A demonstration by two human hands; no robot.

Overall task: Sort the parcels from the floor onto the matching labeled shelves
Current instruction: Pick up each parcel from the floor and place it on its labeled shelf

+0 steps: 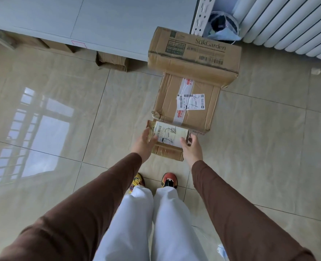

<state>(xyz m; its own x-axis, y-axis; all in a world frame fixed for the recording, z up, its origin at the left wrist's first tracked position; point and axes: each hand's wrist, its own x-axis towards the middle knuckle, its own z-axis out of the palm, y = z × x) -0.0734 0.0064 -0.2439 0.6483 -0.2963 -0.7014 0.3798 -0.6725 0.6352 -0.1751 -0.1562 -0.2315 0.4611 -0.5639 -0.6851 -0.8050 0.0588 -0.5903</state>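
Three cardboard parcels lie in a row on the tiled floor in front of my feet. The nearest is a small parcel (170, 137) with a white handwritten label on top. My left hand (144, 143) presses its straight fingers against the parcel's left end. My right hand (191, 147) grips the right end, thumb on the top edge and fingers round the side. Behind it sit a medium parcel (186, 104) with a shipping label and red-white tape, then a large printed parcel (193, 55). A grey shelf board (99, 19) with a pink label (78, 43) on its edge spans the top left.
More boxes (112, 61) sit under the shelf board. A perforated shelf upright (201, 16), a waste bin (223, 25) and a white radiator (291, 25) stand at the top right. My shoes (169, 180) are just behind the small parcel. Glossy floor tiles (52, 129) stretch to the left.
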